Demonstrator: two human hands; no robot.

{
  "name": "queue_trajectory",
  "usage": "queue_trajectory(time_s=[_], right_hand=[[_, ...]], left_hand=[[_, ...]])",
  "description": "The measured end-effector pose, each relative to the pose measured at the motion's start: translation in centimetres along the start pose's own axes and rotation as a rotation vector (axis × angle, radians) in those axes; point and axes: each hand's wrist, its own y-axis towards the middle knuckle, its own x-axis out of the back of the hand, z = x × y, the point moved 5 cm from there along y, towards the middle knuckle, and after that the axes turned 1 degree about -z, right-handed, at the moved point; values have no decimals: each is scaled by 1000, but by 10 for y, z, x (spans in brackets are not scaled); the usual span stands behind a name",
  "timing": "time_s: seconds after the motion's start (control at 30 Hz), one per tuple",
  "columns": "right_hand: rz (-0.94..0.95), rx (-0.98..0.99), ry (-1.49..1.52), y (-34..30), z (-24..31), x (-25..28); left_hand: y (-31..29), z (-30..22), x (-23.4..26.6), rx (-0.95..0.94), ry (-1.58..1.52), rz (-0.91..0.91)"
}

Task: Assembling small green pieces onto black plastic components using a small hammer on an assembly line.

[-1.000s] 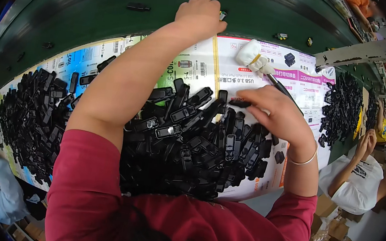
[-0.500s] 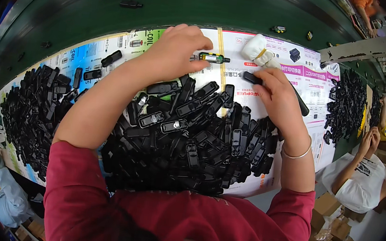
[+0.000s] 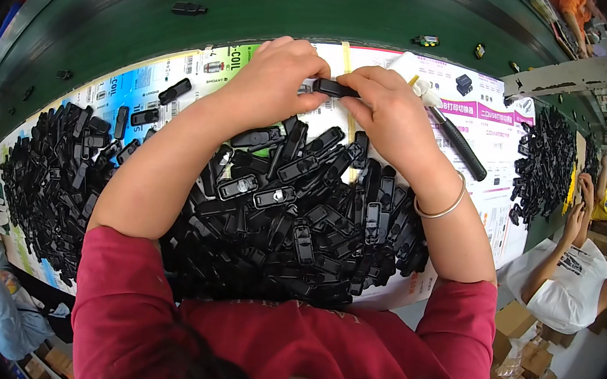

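Head view, both hands (image 3: 387, 109) pinching black casing (image 3: 335, 88), hollow shells (image 3: 302, 243) heaped nearby, cardboard boxes (image 3: 513, 320) lower right

I saw smooth, multicoloured printed sheets (image 3: 502, 158) in front of the person, and beyond them was a flat green conveyor belt (image 3: 294, 10). On the sheets, nearest to the person, lay a large heap of oblong black plastic casings (image 3: 300, 223). A second black heap of small parts (image 3: 50, 176) lay left of it. Beyond the large heap, one small oblong black casing (image 3: 334, 88) was between the bare left hand (image 3: 280, 78) and the bare right hand (image 3: 388, 113). To the right of this hand lay a cloth-wrapped tool with a black rod-shaped handle (image 3: 460, 145).
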Motion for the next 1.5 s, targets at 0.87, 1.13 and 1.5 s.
queue_trajectory(time_s=[0.87,1.13,1.5], right_hand=[[-156,11,-22,-14,0,22],[6,-337,-127,-80,-67,64],[36,95,-238,-59,-19,53]], left_hand=[[3,-9,5,47,53,20],[5,-14,4,35,100,5],[4,-12,5,18,80,-26]])
